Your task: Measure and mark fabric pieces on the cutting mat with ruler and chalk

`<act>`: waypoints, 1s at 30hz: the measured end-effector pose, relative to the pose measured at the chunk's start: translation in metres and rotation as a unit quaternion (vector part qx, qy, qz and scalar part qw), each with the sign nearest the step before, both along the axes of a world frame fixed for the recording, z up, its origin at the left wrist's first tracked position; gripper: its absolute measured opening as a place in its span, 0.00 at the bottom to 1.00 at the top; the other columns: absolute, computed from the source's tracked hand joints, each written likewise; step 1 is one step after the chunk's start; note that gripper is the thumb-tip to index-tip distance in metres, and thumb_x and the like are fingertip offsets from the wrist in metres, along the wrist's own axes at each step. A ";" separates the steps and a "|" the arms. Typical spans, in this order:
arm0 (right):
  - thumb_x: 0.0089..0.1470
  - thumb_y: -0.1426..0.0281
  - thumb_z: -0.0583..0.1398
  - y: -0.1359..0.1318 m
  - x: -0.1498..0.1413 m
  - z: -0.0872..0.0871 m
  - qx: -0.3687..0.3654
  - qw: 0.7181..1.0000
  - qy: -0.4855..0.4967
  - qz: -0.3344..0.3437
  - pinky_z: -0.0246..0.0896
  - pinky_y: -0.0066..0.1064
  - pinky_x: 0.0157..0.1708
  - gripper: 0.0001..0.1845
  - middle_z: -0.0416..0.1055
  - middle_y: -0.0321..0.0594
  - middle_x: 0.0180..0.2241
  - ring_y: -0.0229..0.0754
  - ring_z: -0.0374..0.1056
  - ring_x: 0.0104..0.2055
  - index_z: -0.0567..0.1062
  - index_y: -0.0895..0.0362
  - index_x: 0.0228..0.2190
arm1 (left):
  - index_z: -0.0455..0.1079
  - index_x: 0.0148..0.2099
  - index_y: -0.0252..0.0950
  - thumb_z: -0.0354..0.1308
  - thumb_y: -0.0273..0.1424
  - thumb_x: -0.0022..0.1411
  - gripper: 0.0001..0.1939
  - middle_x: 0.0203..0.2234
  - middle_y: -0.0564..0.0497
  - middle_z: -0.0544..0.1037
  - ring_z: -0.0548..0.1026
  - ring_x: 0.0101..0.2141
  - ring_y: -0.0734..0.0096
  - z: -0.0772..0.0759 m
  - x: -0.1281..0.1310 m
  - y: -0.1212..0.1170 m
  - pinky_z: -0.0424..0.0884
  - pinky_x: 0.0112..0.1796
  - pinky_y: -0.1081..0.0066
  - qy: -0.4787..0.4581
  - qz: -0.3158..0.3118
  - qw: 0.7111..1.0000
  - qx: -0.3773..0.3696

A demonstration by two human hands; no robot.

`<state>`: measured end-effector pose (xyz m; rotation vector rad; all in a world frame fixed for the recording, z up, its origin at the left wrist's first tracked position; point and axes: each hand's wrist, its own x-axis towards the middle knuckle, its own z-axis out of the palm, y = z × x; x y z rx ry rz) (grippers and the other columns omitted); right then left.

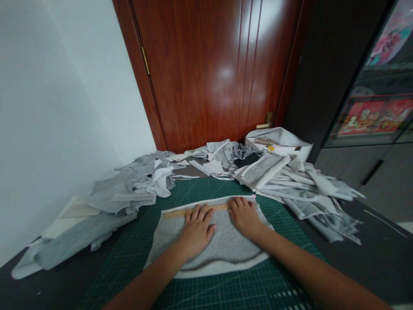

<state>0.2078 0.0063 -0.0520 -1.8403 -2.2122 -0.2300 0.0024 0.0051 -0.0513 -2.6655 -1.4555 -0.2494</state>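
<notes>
A folded piece of grey fabric (222, 243) with a pale underside lies on a green cutting mat (206, 292). A wooden ruler (176, 214) rests across the fabric, just below its far edge. My left hand (197, 228) is flat with fingers spread, its fingertips on the ruler's middle. Over the ruler's right end, my right hand (244, 215) lies palm down with its fingers side by side. That end of the ruler is hidden beneath it. Both hands press from above, gripping nothing.
Grey and white fabric pieces (112, 196) are heaped along the left wall. Another pile of cloth strips (300, 185) sits at the right, before a white box (298, 150) with cloth on it. A wooden door (196, 73) stands behind the dark table (383, 262).
</notes>
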 end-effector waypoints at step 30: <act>0.59 0.71 0.55 0.008 0.005 -0.006 0.020 0.968 0.165 0.187 0.54 0.39 0.54 0.14 0.67 0.44 0.48 0.44 0.61 0.52 0.73 0.55 0.46 | 0.56 0.63 0.46 0.43 0.42 0.68 0.23 0.62 0.48 0.59 0.51 0.62 0.49 0.005 0.016 0.004 0.49 0.56 0.39 -0.010 0.038 0.999 -0.032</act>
